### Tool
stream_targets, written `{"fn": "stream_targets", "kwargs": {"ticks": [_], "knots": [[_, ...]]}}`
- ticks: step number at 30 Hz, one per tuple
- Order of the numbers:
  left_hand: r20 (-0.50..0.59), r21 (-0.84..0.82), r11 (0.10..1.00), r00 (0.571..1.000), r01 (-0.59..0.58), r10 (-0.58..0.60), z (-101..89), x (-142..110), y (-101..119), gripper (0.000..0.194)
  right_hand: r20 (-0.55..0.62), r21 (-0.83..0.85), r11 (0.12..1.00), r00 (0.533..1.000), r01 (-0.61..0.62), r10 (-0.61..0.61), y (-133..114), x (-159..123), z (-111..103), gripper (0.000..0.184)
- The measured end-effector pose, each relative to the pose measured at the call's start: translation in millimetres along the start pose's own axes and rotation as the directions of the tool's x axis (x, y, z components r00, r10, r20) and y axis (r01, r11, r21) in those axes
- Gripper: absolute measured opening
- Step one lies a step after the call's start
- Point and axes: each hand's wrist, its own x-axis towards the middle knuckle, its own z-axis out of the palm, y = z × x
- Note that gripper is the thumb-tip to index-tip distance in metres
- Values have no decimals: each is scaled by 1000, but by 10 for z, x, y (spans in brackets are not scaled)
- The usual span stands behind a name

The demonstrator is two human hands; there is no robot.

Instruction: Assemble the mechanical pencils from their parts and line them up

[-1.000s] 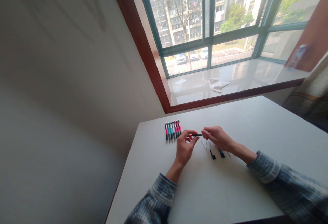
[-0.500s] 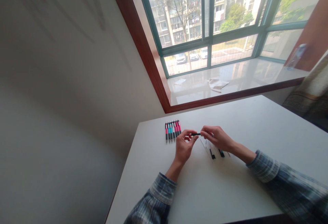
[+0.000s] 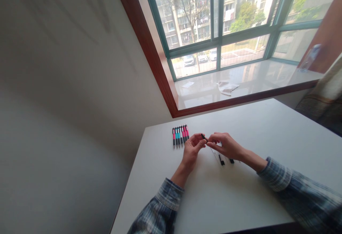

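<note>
Pinching a black pen part (image 3: 203, 137) above the table (image 3: 235, 198)

I had the left hand (image 3: 191, 151) gripping it between thumb and fingers, tilted, probably to offer the right hand (image 3: 227, 146) a clear end. Right fingertips seemed to meet its lower end; couldn't tell if they clasped anything. From that part, pens (image 3: 180, 136) lay side by side at 9 o'clock, likely parked clear; loose black pieces (image 3: 221, 161) sat toward 4–5, presumably within easy reach.

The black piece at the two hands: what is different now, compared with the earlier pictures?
The black piece, nearly level before, now slants, its upper end leaning left; the left hand keeps hold of it. The right hand has moved its fingertips slightly left; whether they touch the piece is unclear. The row of pens stayed as it was.
</note>
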Motion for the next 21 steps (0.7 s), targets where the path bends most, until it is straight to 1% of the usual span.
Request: {"fn": "stream_targets", "kwargs": {"ticks": [3,5,6,10,12,13,14,16,21], "knots": [[-16,24,1000,1000,10,-10,3,8,-15,38,27,-17,1000,999,26,-25,-9,13,-54,26],[-42,38,999,999,15,-13,-3,17,-23,42,51,-34,998,998,47,-46,-12,21,-155,19],[-52,39,999,998,18,-16,-5,21,-25,43,66,-52,997,996,55,-51,-11,17,-217,22],[-75,10,999,996,51,-50,3,18,-31,47,154,-197,978,987,68,-38,-3,-102,-416,71],[-81,-20,997,994,69,-71,13,8,-39,48,205,-279,958,979,66,-8,-7,-209,-438,91],[-82,-32,997,994,76,-78,18,3,-45,48,226,-312,948,974,67,6,-11,-263,-430,98],[-83,-39,996,993,80,-83,22,-2,-51,48,241,-339,938,970,68,17,-16,-313,-412,103],[-88,-32,996,993,79,-82,25,-10,-64,48,251,-372,926,968,73,24,-23,-393,-363,106],[-97,19,998,994,53,-51,14,-18,-72,48,258,-395,914,966,94,12,-23,-448,-295,103]]}}
